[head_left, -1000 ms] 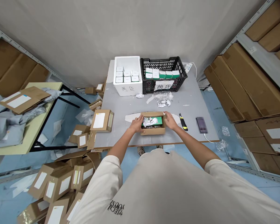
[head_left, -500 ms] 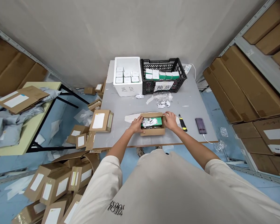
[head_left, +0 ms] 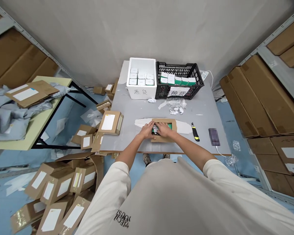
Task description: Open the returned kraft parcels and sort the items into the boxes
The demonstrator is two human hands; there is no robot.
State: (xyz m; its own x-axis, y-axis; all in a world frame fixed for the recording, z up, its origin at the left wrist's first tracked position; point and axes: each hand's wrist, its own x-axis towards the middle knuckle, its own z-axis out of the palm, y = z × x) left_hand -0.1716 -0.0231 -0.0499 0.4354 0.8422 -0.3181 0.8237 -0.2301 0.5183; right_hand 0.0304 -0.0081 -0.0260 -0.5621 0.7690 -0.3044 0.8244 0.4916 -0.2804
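An open brown cardboard box (head_left: 172,123) lies near the front edge of the grey table (head_left: 205,107), its white flaps spread to both sides. Inside it lie a green packet (head_left: 170,126) and crumpled white wrapping (head_left: 155,129). My left hand (head_left: 147,129) rests on the box's left rim with its fingers curled over the edge. My right hand (head_left: 164,129) is inside the box, fingers bent down onto the wrapping and the green packet; what it grips is hidden.
A white foam bin (head_left: 142,92) and a black crate (head_left: 196,73) of small boxes stand at the back. A yellow-black utility knife (head_left: 194,131), a phone (head_left: 214,136) and a labelled carton (head_left: 110,122) lie on the table. Cartons litter the floor at left; shelves flank both sides.
My right hand has moved from the box's right rim into the box, over its contents. The view has shifted slightly to the left.
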